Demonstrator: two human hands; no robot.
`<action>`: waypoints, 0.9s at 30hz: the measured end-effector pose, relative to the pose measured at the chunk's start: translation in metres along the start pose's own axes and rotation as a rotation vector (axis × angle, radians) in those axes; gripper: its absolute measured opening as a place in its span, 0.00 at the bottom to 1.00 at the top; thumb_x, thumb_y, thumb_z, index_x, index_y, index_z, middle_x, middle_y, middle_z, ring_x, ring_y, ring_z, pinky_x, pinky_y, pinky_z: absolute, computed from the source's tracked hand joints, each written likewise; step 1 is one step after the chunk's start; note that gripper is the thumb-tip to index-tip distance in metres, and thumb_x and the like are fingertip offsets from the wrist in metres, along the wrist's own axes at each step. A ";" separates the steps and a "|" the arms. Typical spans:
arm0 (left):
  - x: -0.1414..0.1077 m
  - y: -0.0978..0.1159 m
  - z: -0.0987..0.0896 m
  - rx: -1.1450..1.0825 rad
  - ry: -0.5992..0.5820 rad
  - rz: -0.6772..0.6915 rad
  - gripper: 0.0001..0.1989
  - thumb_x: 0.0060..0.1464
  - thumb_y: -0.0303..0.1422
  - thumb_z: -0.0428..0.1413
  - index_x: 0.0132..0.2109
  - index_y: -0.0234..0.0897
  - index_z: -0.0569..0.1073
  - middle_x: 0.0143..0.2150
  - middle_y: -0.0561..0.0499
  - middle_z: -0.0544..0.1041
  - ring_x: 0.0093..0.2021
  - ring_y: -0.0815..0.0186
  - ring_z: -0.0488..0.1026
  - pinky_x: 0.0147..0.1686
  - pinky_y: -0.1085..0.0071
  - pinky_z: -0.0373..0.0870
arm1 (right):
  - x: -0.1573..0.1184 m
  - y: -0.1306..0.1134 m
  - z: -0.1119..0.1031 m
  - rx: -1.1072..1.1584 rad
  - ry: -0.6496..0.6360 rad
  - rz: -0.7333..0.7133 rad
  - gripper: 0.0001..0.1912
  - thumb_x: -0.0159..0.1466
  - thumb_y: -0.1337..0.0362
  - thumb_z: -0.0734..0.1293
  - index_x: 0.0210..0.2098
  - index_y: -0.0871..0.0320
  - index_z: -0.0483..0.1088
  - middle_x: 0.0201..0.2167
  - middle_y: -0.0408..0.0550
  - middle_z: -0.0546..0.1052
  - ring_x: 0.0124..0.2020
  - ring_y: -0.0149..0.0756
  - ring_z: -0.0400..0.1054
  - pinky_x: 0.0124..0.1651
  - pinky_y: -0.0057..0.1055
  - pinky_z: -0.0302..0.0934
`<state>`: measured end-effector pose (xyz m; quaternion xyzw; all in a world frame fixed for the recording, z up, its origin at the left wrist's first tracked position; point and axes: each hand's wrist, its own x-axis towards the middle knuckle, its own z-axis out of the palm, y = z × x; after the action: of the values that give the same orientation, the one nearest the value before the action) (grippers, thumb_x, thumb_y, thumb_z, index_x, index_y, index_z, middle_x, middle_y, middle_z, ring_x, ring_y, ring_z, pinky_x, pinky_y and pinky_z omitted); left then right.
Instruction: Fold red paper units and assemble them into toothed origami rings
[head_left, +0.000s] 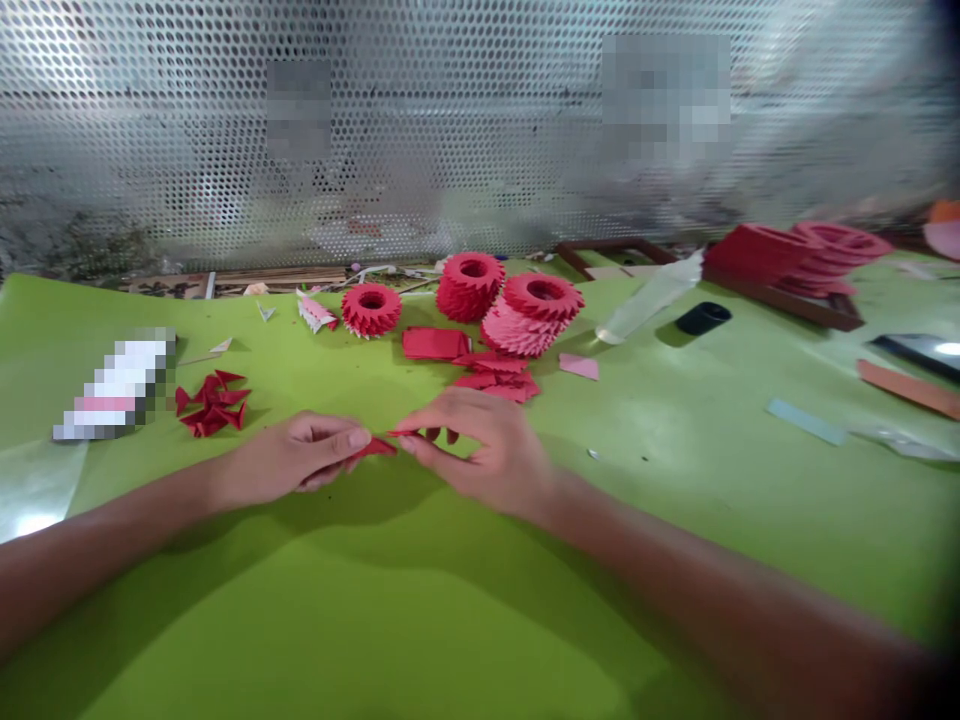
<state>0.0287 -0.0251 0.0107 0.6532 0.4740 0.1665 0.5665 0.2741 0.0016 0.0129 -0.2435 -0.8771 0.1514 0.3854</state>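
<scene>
Between thumb and fingers, my left hand point(300, 455) pinches a small folded red paper piece point(376, 447). The thumb and index finger of my right hand point(480, 445) close on the right tip of red paper; whether it is the same piece I cannot tell. Behind my right hand lie loose red paper pieces point(499, 380) and a red paper stack point(435, 343). A pile of folded red pieces point(214, 403) is left of my left hand. Beyond are a short red paper ring point(371, 309), a taller red one point(470, 287) and a pink-and-red one point(531, 315).
On the green table point(337, 620), a clear bottle point(649, 298) and a black cylinder point(703, 318) stand right of the rings. Larger red paper shapes point(795, 258) rest on a brown frame at the back right. A blurred pale object point(116, 385) lies left. Perforated metal rises behind.
</scene>
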 end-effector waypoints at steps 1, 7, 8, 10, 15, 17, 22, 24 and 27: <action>0.000 0.000 0.000 0.011 -0.005 0.019 0.27 0.62 0.57 0.48 0.35 0.35 0.71 0.22 0.58 0.61 0.20 0.73 0.56 0.21 0.75 0.51 | 0.000 -0.001 0.000 -0.004 0.015 -0.016 0.06 0.66 0.66 0.68 0.38 0.55 0.79 0.31 0.44 0.83 0.29 0.32 0.74 0.35 0.29 0.67; -0.003 0.003 0.002 -0.014 -0.003 0.079 0.26 0.62 0.53 0.51 0.51 0.34 0.73 0.24 0.58 0.62 0.22 0.72 0.58 0.21 0.75 0.54 | -0.002 -0.006 -0.001 -0.007 0.070 -0.153 0.06 0.65 0.68 0.68 0.38 0.54 0.79 0.30 0.43 0.83 0.27 0.31 0.74 0.31 0.29 0.67; -0.003 0.003 0.003 -0.035 -0.008 0.092 0.25 0.62 0.52 0.52 0.51 0.33 0.74 0.24 0.58 0.61 0.22 0.72 0.58 0.21 0.76 0.54 | -0.002 -0.006 -0.001 -0.006 0.066 -0.162 0.06 0.65 0.68 0.68 0.38 0.54 0.79 0.30 0.43 0.83 0.27 0.31 0.74 0.31 0.29 0.67; -0.004 0.004 0.003 -0.070 -0.020 0.108 0.24 0.62 0.50 0.53 0.51 0.33 0.74 0.24 0.58 0.61 0.22 0.73 0.57 0.21 0.76 0.53 | -0.001 -0.007 -0.001 -0.003 0.057 -0.180 0.06 0.65 0.69 0.68 0.38 0.55 0.79 0.30 0.43 0.83 0.27 0.30 0.74 0.33 0.30 0.68; -0.003 0.003 0.002 -0.100 -0.035 0.113 0.23 0.61 0.50 0.54 0.50 0.33 0.75 0.24 0.58 0.61 0.22 0.74 0.56 0.20 0.76 0.51 | -0.001 -0.006 -0.002 -0.004 0.043 -0.206 0.06 0.65 0.69 0.68 0.38 0.56 0.78 0.30 0.43 0.83 0.28 0.30 0.75 0.34 0.29 0.68; -0.003 0.002 0.002 -0.098 -0.033 0.118 0.23 0.61 0.50 0.54 0.49 0.33 0.75 0.24 0.58 0.61 0.22 0.74 0.56 0.20 0.76 0.51 | -0.002 -0.006 -0.002 -0.014 0.047 -0.209 0.05 0.65 0.69 0.68 0.38 0.56 0.78 0.31 0.43 0.83 0.27 0.29 0.75 0.33 0.28 0.68; -0.002 0.003 0.002 -0.114 -0.035 0.119 0.24 0.61 0.50 0.54 0.49 0.33 0.75 0.24 0.59 0.60 0.21 0.74 0.55 0.20 0.77 0.51 | -0.002 -0.004 0.000 -0.009 0.108 -0.264 0.03 0.63 0.70 0.70 0.37 0.59 0.77 0.29 0.44 0.83 0.26 0.28 0.74 0.31 0.27 0.67; -0.002 0.004 0.003 -0.115 -0.030 0.109 0.24 0.61 0.51 0.54 0.48 0.32 0.75 0.24 0.59 0.60 0.22 0.74 0.55 0.21 0.77 0.51 | -0.001 -0.003 0.000 -0.011 0.102 -0.268 0.04 0.63 0.71 0.70 0.38 0.60 0.77 0.30 0.44 0.83 0.27 0.28 0.74 0.32 0.26 0.67; -0.002 0.005 0.003 -0.100 -0.024 0.098 0.25 0.61 0.51 0.54 0.48 0.32 0.75 0.23 0.59 0.61 0.22 0.74 0.56 0.21 0.77 0.51 | -0.001 -0.003 -0.001 -0.015 0.090 -0.263 0.04 0.64 0.71 0.70 0.38 0.59 0.77 0.30 0.44 0.83 0.27 0.27 0.74 0.31 0.25 0.67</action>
<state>0.0319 -0.0279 0.0147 0.6484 0.4259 0.2096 0.5951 0.2741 -0.0016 0.0144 -0.1357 -0.8844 0.0818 0.4390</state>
